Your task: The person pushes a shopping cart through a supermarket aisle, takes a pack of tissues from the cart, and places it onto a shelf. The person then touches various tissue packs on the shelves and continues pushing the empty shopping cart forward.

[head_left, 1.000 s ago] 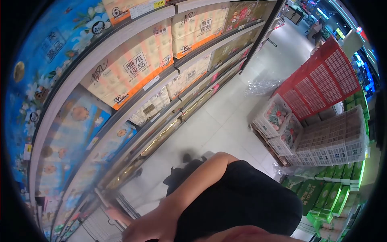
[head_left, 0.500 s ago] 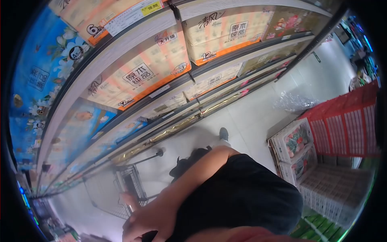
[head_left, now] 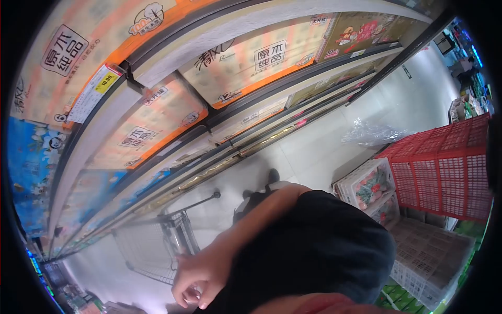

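Right hand (head_left: 203, 272) has turned so its curled fingers now show, cart (head_left: 144, 246) just beside it; can't tell if it's gripping anything. Left hand can't be made out. Tissue packs (head_left: 261, 60) now loom larger on the shelf (head_left: 209, 35).

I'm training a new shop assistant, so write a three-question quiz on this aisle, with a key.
1. Multiple choice: what colour is the patch behind the price on the white paper shelf label?
A) Green
B) Yellow
C) Blue

2. True or false: the white lattice plastic crates stand right beside the red lattice plastic crates, apart from the grey wire shopping cart.

3. Fill in the blank: the beige patterned soft packs on the shelves have an ______ band along their lower edge.

Key: 1. B; 2. True; 3. orange
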